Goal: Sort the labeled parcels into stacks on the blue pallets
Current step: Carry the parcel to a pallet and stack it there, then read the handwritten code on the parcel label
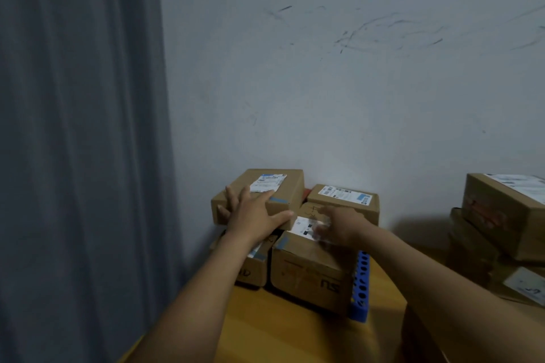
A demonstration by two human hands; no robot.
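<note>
Past the fingers of the left hand the wall shuts off the far side; the top parcel sits close against it. Left of them the curtain hangs near, leaving a narrow slot. Right of the right hand, beyond the blue pallet edge, a gap opens before another parcel stack. Nearer than the fingers lies bare desk.

The left hand and the right hand are bare, and both forearms are bare as far as they show.
</note>
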